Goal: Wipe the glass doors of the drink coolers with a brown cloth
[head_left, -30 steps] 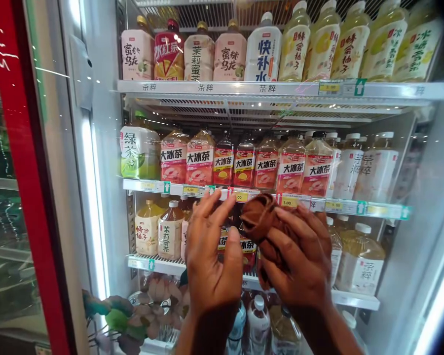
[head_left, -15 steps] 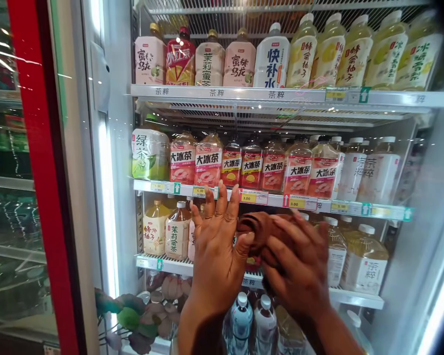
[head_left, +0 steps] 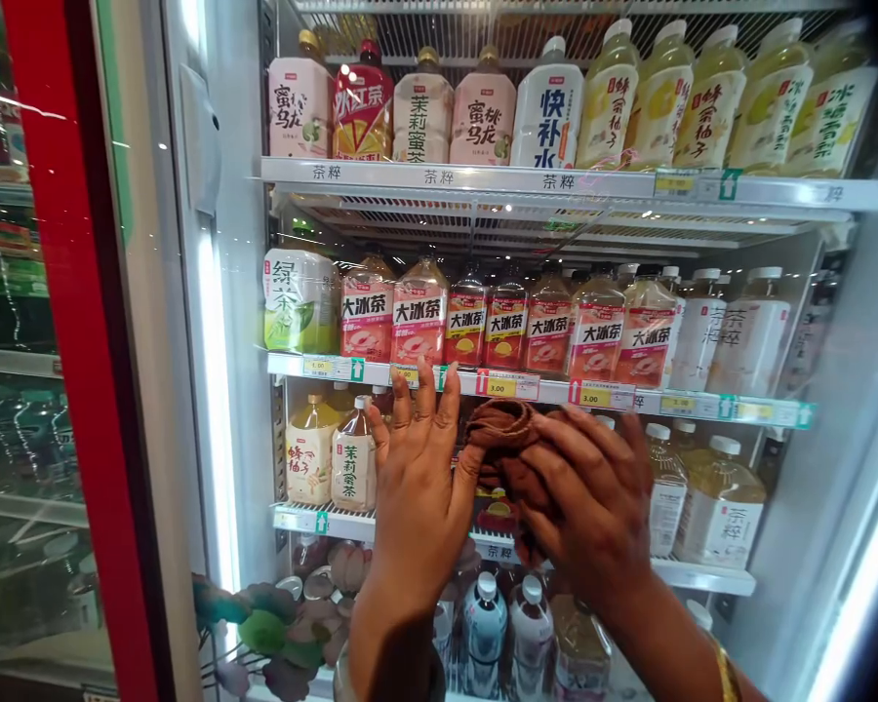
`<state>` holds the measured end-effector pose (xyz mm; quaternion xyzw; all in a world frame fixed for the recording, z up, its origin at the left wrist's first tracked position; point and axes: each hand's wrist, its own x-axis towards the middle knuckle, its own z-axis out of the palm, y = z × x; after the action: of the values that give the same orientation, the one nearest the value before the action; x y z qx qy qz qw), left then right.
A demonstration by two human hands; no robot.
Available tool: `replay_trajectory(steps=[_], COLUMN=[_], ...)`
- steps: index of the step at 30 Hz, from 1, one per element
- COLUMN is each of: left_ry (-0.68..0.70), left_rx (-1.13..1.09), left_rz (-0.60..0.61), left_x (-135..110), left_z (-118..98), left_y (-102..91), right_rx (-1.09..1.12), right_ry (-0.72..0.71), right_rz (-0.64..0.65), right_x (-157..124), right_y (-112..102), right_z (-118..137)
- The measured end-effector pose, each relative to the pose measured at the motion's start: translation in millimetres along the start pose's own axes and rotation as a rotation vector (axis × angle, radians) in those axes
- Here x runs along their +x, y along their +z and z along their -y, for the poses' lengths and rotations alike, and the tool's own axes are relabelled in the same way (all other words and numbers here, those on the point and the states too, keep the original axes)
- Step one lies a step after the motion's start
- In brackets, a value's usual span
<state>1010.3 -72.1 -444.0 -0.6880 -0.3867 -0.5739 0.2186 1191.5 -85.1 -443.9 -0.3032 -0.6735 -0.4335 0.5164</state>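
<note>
Cloth [head_left: 506, 421], brown and bunched, shows just below the middle shelf [head_left: 379, 370] from where I stand, pinched in the right hand [head_left: 596, 507] by half-curled fingers, the left hand [head_left: 419, 502] splayed empty beside it, and a slackening grip could drop it.

Three shelves cross the frame, one beneath another. The upper shelf [head_left: 498, 175] bears a row of bottles [head_left: 424, 112] near the top edge; the middle shelf [head_left: 282, 364] bears tea bottles [head_left: 419, 310] across the centre, with price tags [head_left: 508, 387] along its front. Before the lower shelf [head_left: 702, 575], the left hand [head_left: 420, 487] is left of centre and the right hand [head_left: 592, 497] right of it, with a cloth [head_left: 501, 429] between them, in the right hand. More bottles [head_left: 485, 629] stand below, between the forearms. A door frame [head_left: 65, 351] runs down the left side.
</note>
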Motion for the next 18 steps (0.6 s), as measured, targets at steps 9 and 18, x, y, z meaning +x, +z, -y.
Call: replay_trajectory(steps=[9,18], left_ry=[-0.112,-0.109], left_rx=[0.037,0.073], left_rz=[-0.024,-0.004], left_x=[2,1], left_z=[-1,14], left_y=[-11.4,-20.2], right_rx=[-0.019,-0.08], right_ry=[-0.074,-0.085], right_rz=[0.015,-0.071], right_x=[48,50], right_y=[13,11], right_z=[12,0])
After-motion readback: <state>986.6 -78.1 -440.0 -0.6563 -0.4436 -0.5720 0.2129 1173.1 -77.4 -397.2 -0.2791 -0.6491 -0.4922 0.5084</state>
